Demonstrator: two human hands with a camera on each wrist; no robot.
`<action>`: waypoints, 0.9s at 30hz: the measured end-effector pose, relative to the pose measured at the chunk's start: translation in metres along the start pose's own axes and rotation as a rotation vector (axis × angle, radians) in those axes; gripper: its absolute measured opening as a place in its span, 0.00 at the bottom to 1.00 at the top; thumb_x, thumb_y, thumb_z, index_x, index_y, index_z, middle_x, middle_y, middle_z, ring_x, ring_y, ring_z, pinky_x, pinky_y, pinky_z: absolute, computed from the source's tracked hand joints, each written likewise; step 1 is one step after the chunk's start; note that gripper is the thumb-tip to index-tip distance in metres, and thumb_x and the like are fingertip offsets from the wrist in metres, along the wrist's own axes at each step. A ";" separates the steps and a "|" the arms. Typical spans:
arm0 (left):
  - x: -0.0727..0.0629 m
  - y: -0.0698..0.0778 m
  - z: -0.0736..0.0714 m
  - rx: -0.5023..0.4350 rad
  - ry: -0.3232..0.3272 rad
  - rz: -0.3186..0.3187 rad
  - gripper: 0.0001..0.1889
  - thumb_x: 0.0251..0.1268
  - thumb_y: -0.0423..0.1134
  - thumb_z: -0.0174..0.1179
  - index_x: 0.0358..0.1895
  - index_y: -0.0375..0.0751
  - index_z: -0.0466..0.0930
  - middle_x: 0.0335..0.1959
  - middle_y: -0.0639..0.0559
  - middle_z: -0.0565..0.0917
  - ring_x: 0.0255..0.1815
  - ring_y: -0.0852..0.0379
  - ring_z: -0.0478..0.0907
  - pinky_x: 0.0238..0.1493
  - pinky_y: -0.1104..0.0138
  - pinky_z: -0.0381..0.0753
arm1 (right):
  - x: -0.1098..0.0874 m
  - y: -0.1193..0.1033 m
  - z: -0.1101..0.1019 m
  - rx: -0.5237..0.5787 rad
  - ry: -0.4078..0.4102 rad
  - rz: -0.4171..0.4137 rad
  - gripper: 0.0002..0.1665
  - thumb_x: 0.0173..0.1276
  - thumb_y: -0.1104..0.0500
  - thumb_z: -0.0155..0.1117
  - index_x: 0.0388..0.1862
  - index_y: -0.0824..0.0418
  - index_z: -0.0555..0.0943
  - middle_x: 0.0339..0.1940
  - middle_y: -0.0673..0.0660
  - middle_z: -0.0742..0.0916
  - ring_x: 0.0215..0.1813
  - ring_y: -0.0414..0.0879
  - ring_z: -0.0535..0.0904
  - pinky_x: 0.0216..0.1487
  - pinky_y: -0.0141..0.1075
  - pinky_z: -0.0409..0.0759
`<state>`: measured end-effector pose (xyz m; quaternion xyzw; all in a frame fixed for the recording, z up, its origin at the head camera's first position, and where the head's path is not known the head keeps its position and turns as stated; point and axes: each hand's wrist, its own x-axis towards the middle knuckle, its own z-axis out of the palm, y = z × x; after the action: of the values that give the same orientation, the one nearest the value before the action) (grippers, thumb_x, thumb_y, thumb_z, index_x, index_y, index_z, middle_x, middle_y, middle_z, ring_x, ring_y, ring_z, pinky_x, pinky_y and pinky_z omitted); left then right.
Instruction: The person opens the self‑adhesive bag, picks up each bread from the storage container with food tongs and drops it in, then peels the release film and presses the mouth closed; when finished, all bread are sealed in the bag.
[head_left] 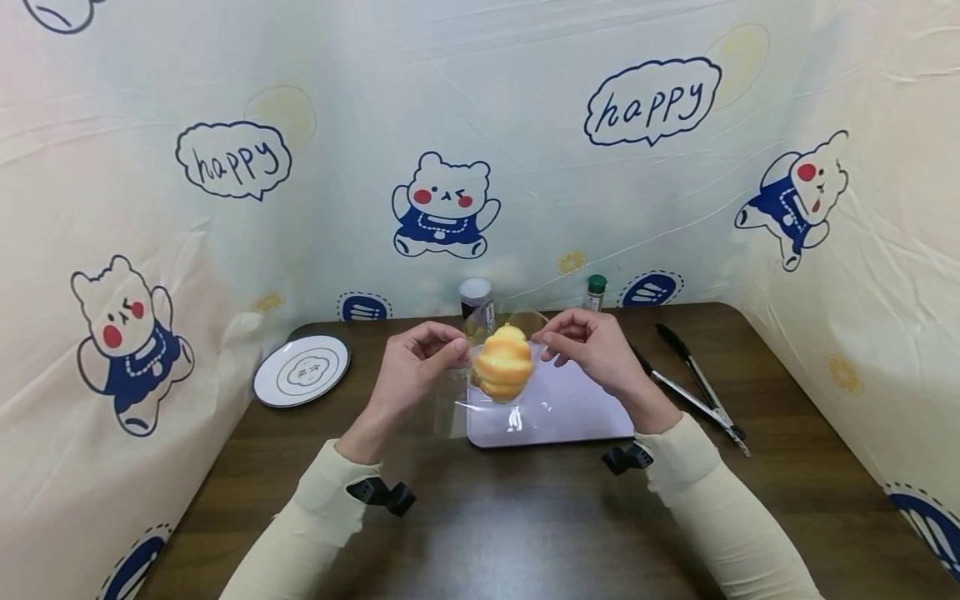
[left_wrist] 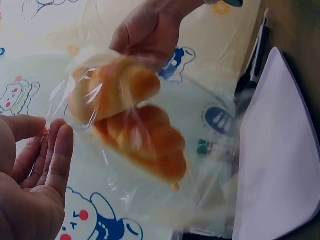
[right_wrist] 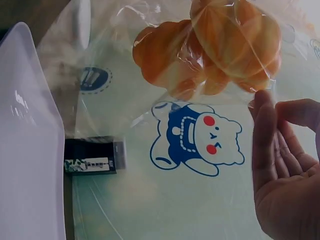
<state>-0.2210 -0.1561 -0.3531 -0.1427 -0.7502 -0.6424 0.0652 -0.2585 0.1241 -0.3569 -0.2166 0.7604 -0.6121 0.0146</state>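
Observation:
A clear plastic bag [head_left: 517,418] hangs in the air between both hands, over the left part of a white board [head_left: 581,408]. Inside it are two golden, ridged bread rolls [left_wrist: 142,142], lying against each other; from the head view they overlap into one shape. My left hand [head_left: 416,367] pinches the bag's edge on the left between thumb and fingertips. On the other side my right hand [head_left: 596,346] pinches the opposite edge, thumb against forefinger, as the right wrist view shows. The bread is held by the bag alone, with no finger directly on it.
Behind the bag stand a jar with a white lid [head_left: 476,292] and a small green-capped bottle [head_left: 596,292]. Metal tongs with black tips [head_left: 701,404] lie right of the board. A white plate [head_left: 273,383] sits at the table's left edge. Printed cloth surrounds the back and sides.

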 end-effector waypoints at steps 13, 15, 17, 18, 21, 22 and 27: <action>0.003 -0.003 -0.007 0.156 -0.011 -0.060 0.17 0.57 0.49 0.74 0.46 0.48 0.84 0.42 0.48 0.84 0.41 0.49 0.82 0.43 0.69 0.84 | -0.002 0.000 -0.009 -0.010 -0.019 0.006 0.13 0.66 0.59 0.71 0.47 0.62 0.85 0.43 0.60 0.88 0.39 0.48 0.86 0.47 0.41 0.87; 0.004 -0.003 -0.008 0.169 -0.015 -0.062 0.18 0.57 0.51 0.73 0.48 0.50 0.85 0.41 0.48 0.84 0.42 0.48 0.81 0.43 0.68 0.84 | -0.002 0.000 -0.010 -0.048 -0.033 0.014 0.14 0.64 0.56 0.73 0.46 0.59 0.85 0.42 0.58 0.88 0.39 0.50 0.84 0.46 0.43 0.87; 0.004 -0.003 -0.009 0.183 -0.019 -0.070 0.18 0.58 0.53 0.72 0.50 0.53 0.85 0.40 0.48 0.84 0.42 0.48 0.80 0.43 0.68 0.83 | -0.001 0.001 -0.011 -0.080 -0.042 0.022 0.14 0.63 0.53 0.74 0.44 0.57 0.85 0.40 0.57 0.88 0.39 0.51 0.84 0.46 0.44 0.86; 0.004 -0.003 -0.010 0.185 -0.020 -0.074 0.18 0.58 0.54 0.71 0.50 0.54 0.85 0.41 0.49 0.84 0.42 0.47 0.79 0.43 0.67 0.83 | -0.001 0.002 -0.011 -0.091 -0.045 0.023 0.14 0.64 0.52 0.73 0.44 0.57 0.85 0.39 0.57 0.88 0.39 0.51 0.84 0.46 0.45 0.86; 0.003 -0.003 -0.012 0.178 -0.017 -0.080 0.17 0.59 0.55 0.70 0.49 0.55 0.86 0.42 0.50 0.85 0.43 0.48 0.78 0.44 0.63 0.82 | -0.001 0.002 -0.011 -0.116 -0.044 0.028 0.13 0.65 0.50 0.71 0.43 0.56 0.84 0.36 0.57 0.88 0.37 0.52 0.86 0.46 0.44 0.87; 0.003 -0.002 -0.012 0.168 -0.018 -0.080 0.17 0.60 0.55 0.70 0.49 0.55 0.86 0.44 0.51 0.85 0.43 0.48 0.79 0.45 0.63 0.83 | -0.001 0.002 -0.011 -0.121 -0.041 0.026 0.13 0.66 0.50 0.71 0.43 0.56 0.84 0.35 0.58 0.88 0.36 0.51 0.86 0.45 0.44 0.87; 0.003 -0.002 -0.011 0.103 -0.026 -0.047 0.15 0.63 0.49 0.68 0.49 0.48 0.87 0.49 0.51 0.86 0.41 0.49 0.83 0.47 0.60 0.86 | -0.002 0.002 -0.010 -0.111 -0.045 0.009 0.14 0.67 0.52 0.69 0.47 0.56 0.84 0.33 0.60 0.86 0.32 0.51 0.84 0.41 0.42 0.87</action>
<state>-0.2253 -0.1671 -0.3526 -0.1300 -0.7863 -0.6021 0.0475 -0.2598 0.1342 -0.3570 -0.2274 0.7936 -0.5639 0.0220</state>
